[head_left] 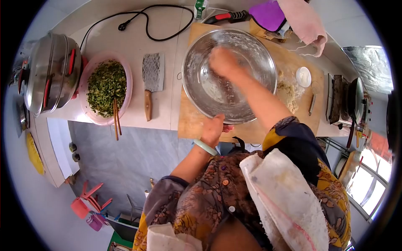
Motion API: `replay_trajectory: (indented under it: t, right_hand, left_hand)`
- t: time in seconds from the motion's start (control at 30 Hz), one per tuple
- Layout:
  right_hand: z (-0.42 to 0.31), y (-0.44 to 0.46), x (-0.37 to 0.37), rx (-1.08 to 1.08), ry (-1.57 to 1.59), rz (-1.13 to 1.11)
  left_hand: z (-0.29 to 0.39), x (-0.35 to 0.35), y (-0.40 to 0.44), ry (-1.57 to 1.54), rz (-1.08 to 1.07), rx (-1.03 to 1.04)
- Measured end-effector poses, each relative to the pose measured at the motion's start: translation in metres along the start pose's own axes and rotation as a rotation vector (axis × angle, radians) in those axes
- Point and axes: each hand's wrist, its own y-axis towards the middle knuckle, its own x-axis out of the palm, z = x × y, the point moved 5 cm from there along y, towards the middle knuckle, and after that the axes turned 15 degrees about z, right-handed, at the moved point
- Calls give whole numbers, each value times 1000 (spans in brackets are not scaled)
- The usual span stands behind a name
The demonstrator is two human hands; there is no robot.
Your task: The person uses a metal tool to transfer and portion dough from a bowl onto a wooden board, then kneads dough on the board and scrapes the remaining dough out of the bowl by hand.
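Note:
A large stainless steel mixing bowl point(190, 90), its inside smeared with whitish residue, stands on a wooden board point(188, 125). At the near rim, my left hand point(214, 129) grips the bowl, thumb on the edge and a bangle on the wrist. My right hand point(226, 62) is inside the bowl by the far wall, fingers curled in and slightly blurred; whatever it may hold is hidden. Pale dough scraps or flour point(288, 95) lie on the board right of the bowl, beside a small white bowl point(303, 77) with white contents.
Left of the board lie a cleaver point(152, 77) and a pink basin point(129, 90) of chopped greens with chopsticks point(117, 119). A steamer pot point(52, 75) stands far left, a gas stove point(339, 98) right. A black cord point(147, 25) and cloths point(303, 25) are behind.

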Motion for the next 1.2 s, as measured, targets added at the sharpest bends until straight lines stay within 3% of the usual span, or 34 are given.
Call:
replay_trajectory:
  t: [0.1, 0.2, 0.4, 0.5, 0.67, 0.77, 0.8, 0.9, 1.03, 1.1, 1.2]
  right_hand:
    - [-48, -29, 7, -226, -12, -227]
    - [-43, -48, 5, -340, 107, -284]
    - [14, 11, -28, 120, -54, 102]
    - [-18, -3, -9, -37, -68, 53]
    - [-50, -40, 0, -234, 194, -227]
    - [-26, -30, -32, 7, 444, 118]
    - [2, -17, -20, 104, 397, 300]
    - [35, 7, -17, 376, 367, 496]
    - [-19, -10, 4, 87, 363, 260]
    - [-33, -29, 11, 18, 540, 140]
    - [-41, -59, 0, -145, 572, -163]
  left_hand:
    - [4, -1, 2, -6, -19, 25]
    - [9, -1, -2, -34, -11, 21]
    - [8, -4, -3, 13, 4, 21]
    - [7, -2, -1, 28, -7, 28]
    - [10, -3, -2, 8, -2, 22]
    - [11, -4, -5, -4, -3, 9]
    - [5, -5, -2, -7, -11, 1]
    - [9, -4, -4, 42, -33, 9]
    - [5, -6, 5, 77, -39, 16]
    - [7, -6, 2, 85, -10, -3]
    - [5, -7, 7, 78, 1, 4]
